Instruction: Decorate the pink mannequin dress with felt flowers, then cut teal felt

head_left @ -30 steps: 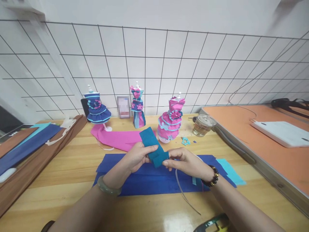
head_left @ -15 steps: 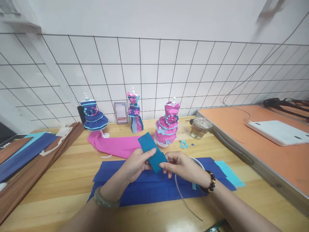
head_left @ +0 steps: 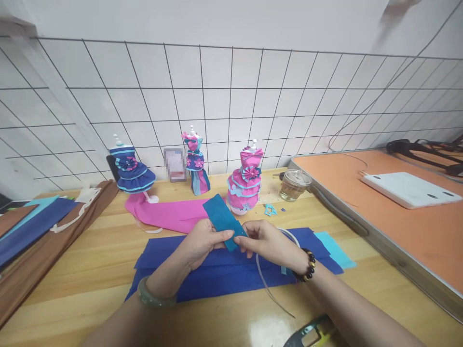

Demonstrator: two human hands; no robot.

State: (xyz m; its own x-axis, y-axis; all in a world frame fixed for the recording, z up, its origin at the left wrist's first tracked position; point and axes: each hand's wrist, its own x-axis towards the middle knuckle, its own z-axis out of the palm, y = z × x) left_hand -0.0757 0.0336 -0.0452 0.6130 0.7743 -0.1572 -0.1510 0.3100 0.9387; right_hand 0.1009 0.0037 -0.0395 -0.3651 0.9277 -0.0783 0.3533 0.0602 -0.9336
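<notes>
- Brown cloth (head_left: 77, 221) lies well to the left of the fingers of both hands.
- The blue dress (head_left: 132, 176) stands on the table (head_left: 83, 294), beyond the fingers and to their left.
- Pink cloth (head_left: 170, 212) spreads nearer, just beyond the left fingers.
- The left hand (head_left: 202, 243) grips the teal strip, thumb on top and fingers partly hidden beneath.
- The teal strip (head_left: 220, 216) slants between both hands' fingers, its upper end jutting past the left thumb.
- Navy cloth (head_left: 217, 282) lies below the fingers.
- The pink dress (head_left: 245, 185) stands beyond the fingertips.
- The right hand (head_left: 269, 243) pinches the strip's lower end between thumb and fingers, close beside the left thumb.
- The cup (head_left: 293, 185) sits beyond the right fingers, to their right.
</notes>
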